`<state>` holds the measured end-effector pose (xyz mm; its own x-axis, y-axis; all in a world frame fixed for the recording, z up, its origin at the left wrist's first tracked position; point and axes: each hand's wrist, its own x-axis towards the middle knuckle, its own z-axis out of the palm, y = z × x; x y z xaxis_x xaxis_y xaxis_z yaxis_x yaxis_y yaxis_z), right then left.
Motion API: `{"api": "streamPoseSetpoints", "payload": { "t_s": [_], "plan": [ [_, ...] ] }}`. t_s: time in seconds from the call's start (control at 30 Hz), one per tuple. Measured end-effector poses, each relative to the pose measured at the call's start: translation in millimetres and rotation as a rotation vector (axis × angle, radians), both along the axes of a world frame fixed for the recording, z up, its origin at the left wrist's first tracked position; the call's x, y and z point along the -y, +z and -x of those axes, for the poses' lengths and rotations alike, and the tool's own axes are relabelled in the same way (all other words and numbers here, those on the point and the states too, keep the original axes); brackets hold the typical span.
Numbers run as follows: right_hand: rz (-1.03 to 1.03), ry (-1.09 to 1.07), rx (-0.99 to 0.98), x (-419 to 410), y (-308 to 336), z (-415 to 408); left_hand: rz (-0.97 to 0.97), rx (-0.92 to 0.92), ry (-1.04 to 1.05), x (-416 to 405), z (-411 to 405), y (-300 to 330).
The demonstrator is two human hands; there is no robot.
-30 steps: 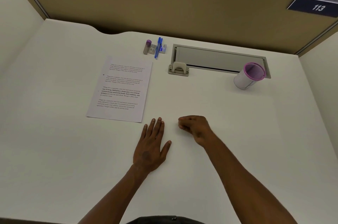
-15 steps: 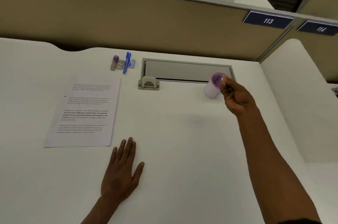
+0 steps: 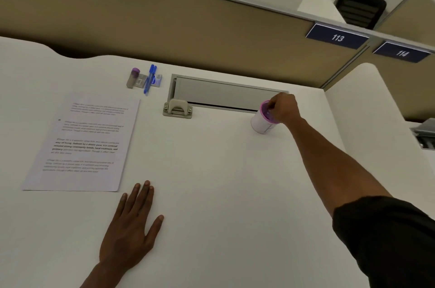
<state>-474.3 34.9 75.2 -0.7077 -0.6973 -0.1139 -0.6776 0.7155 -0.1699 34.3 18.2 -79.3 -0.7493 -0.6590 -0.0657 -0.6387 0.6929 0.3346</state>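
A white cup with a purple rim (image 3: 261,123) stands on the white desk (image 3: 211,181) at the right, just in front of the cable tray. My right hand (image 3: 283,110) reaches over the cup's far rim, its fingers curled with the tips at the cup's mouth. Whether they pinch the rim or a small item is hidden. My left hand (image 3: 131,226) lies flat on the desk near the front, fingers straight, holding nothing. A printed sheet of paper (image 3: 84,144) lies to its upper left.
A grey cable tray with its flap (image 3: 226,94) is set into the desk's back edge, with a beige hole punch (image 3: 177,110) in front of it. A purple-capped tube (image 3: 133,78) and blue pens (image 3: 149,79) lie at the back left. Partition walls enclose the desk.
My right hand went from the desk's middle out to the cup, and now its fingers are at the cup's mouth. My left hand stayed flat. The view tilted up.
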Motion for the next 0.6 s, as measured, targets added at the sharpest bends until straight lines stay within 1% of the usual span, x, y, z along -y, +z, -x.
{"api": "streamPoseSetpoints", "payload": {
  "t_s": [0.07,0.17,0.3,0.47,0.53,0.6],
  "plan": [
    [-0.034,0.03,-0.036,-0.4,-5.7,-4.7,0.003,-0.003,-0.001,-0.6,0.4,0.7],
    [0.04,0.01,-0.076,-3.0,-6.5,-8.9,0.007,-0.001,-0.006,-0.2,0.2,0.1],
    [0.128,-0.014,-0.2,-7.1,-7.3,-12.1,0.01,0.016,-0.006,0.4,-1.0,-1.1],
    [-0.001,0.063,-0.266,-9.4,-9.3,-15.9,0.024,0.045,-0.006,-0.3,-0.3,-1.1],
    [0.067,0.05,-0.285,-11.4,-7.6,-20.2,0.022,0.042,-0.005,0.4,-0.3,-2.0],
    [0.255,-0.016,-0.262,-14.7,-1.8,-31.8,0.02,0.04,-0.004,0.4,-0.6,-3.0]
  ]
}}
